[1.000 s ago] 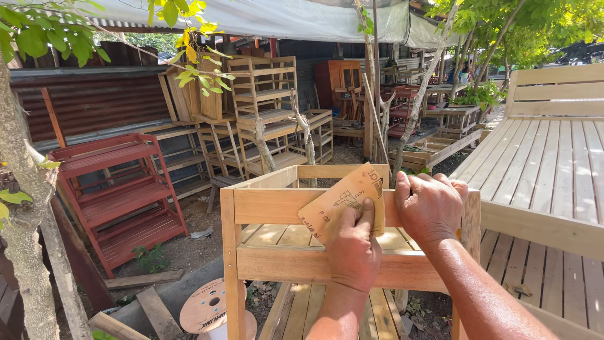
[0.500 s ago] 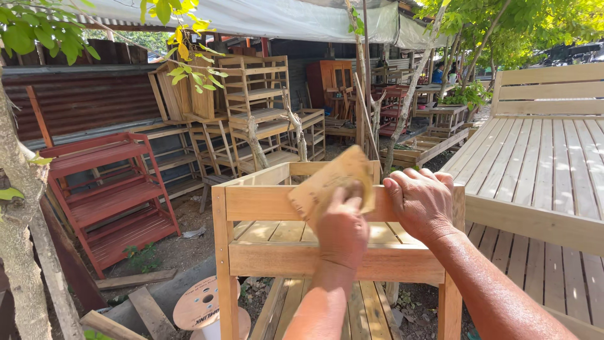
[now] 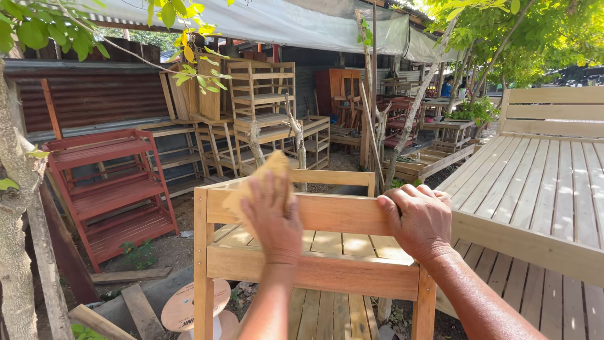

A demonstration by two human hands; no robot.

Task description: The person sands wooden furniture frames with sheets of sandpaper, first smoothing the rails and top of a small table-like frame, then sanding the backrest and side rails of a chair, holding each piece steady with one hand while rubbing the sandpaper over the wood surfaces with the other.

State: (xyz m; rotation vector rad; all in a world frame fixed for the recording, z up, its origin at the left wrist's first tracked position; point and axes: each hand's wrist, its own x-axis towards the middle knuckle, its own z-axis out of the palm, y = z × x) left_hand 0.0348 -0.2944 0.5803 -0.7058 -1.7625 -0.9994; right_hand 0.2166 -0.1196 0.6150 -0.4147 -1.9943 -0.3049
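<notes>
The left hand has its grip closed on a sheet of sandpaper, fingers spread flat over it and pressing it against the top rail of an unpainted wooden frame, towards the rail's left end; a tan corner of the sheet sticks up above the fingertips and another juts out to the left of the hand. The right hand grips the same rail at its right end, fingers curled over the top edge and closed on the wood, beside the right corner post. Both forearms rise from the bottom edge of the view. The frame stands upright just in front of the person, with a slatted shelf below the rail and a second rail under that. To the right of it lies a large slatted wooden platform with a plank backrest at its far end, in patchy sunlight. At left stands a red-painted shelf rack against a wall of rusty corrugated sheet, with a tree trunk at the picture's left edge. Behind, under a pale tarpaulin, bare wooden racks are stacked. On the ground near the frame's left leg lies a round wooden disc among loose boards.
</notes>
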